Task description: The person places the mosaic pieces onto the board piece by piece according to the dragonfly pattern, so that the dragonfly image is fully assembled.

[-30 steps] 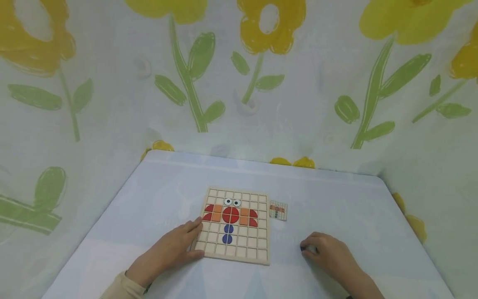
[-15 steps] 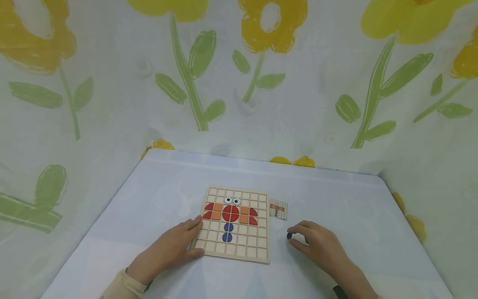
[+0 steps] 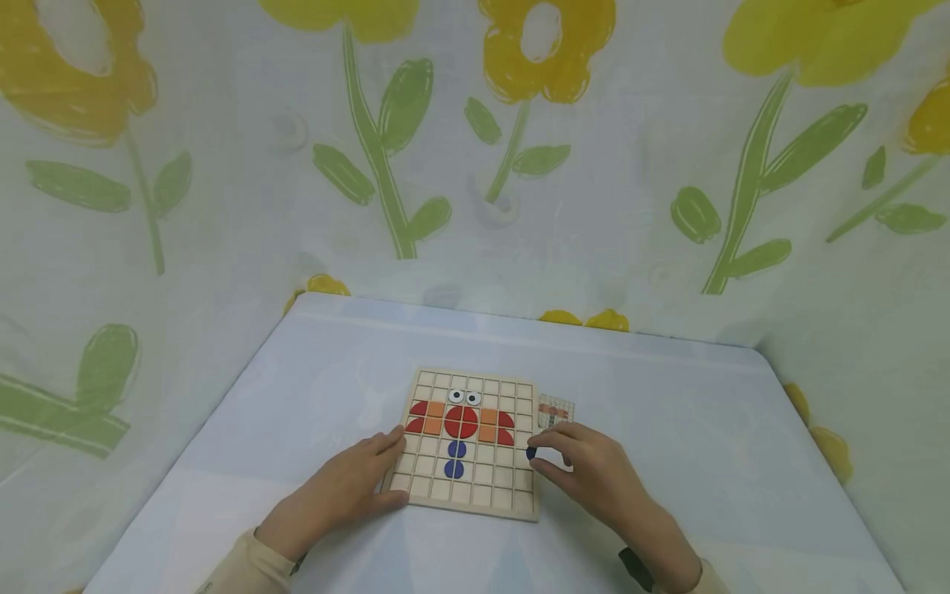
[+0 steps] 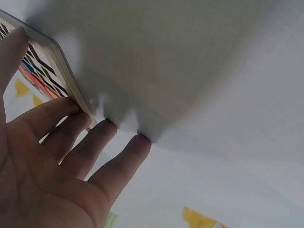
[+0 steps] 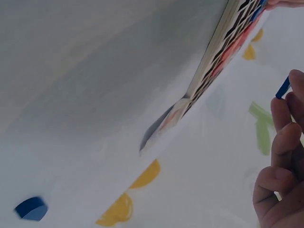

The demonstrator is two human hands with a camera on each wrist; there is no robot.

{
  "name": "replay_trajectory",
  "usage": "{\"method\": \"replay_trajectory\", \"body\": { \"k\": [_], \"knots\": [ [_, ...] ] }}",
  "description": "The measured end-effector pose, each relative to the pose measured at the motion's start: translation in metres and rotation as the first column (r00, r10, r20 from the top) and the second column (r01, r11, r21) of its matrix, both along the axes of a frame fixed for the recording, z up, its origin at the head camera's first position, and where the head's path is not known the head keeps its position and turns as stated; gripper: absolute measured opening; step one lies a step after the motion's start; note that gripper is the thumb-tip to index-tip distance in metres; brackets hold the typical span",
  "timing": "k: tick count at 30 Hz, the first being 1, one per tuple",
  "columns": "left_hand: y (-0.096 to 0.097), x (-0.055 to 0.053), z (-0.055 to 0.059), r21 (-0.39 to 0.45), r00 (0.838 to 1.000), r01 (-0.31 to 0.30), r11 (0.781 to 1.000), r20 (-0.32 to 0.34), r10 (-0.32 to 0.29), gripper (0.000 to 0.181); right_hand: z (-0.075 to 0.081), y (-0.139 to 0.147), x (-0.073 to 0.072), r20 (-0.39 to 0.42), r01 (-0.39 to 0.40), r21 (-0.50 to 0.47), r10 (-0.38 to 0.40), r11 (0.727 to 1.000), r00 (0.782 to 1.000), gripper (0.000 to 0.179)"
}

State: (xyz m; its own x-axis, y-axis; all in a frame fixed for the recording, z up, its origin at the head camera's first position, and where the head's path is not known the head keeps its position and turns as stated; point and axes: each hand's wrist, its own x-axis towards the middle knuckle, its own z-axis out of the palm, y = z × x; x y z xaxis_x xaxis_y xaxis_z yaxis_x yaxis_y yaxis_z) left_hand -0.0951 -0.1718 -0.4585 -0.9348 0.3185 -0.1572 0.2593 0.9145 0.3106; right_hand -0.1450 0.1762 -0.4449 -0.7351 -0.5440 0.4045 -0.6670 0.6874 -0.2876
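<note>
A wooden grid board lies on the table, bearing a picture of red, orange and blue pieces with two eye pieces. My left hand rests along the board's left edge, thumb at its near left corner. Its fingers reach out straight in the left wrist view. My right hand pinches a small dark blue piece between thumb and fingertips. In the head view this piece overlaps the board's right border, right of the two blue circles.
A small card printed with a similar picture lies against the board's right side, partly behind my right hand. A blue piece shows at the lower left of the right wrist view. Flower-patterned cloth rises behind the table.
My right hand has carried the dark blue piece leftward and slightly away from me, from the table's right side to the board's right border. The left hand stays at the board's edge.
</note>
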Motion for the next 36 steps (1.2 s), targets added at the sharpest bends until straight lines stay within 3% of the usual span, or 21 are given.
{"method": "replay_trajectory", "body": {
  "k": [7,16,26,36],
  "knots": [
    [0.000,-0.001,-0.001,0.003,1.000,-0.013,1.000,0.014,0.013,0.083,0.001,-0.024,-0.005,0.031,-0.037,0.001,0.037,0.999,0.999,0.028],
    [-0.002,-0.001,-0.003,0.011,1.000,-0.012,1.000,0.012,0.012,0.082,0.002,-0.058,-0.008,0.000,-0.100,-0.019,0.100,0.995,0.995,0.026],
    [-0.004,0.002,-0.001,0.069,1.000,0.021,0.997,-0.011,-0.020,0.080,-0.009,-0.091,-0.011,0.078,-0.184,0.042,0.181,0.982,0.980,0.020],
    [-0.004,0.002,0.000,0.052,1.000,0.022,0.998,-0.015,-0.022,0.079,-0.016,-0.108,-0.001,0.109,-0.280,0.178,0.264,0.943,0.958,0.013]
  ]
}}
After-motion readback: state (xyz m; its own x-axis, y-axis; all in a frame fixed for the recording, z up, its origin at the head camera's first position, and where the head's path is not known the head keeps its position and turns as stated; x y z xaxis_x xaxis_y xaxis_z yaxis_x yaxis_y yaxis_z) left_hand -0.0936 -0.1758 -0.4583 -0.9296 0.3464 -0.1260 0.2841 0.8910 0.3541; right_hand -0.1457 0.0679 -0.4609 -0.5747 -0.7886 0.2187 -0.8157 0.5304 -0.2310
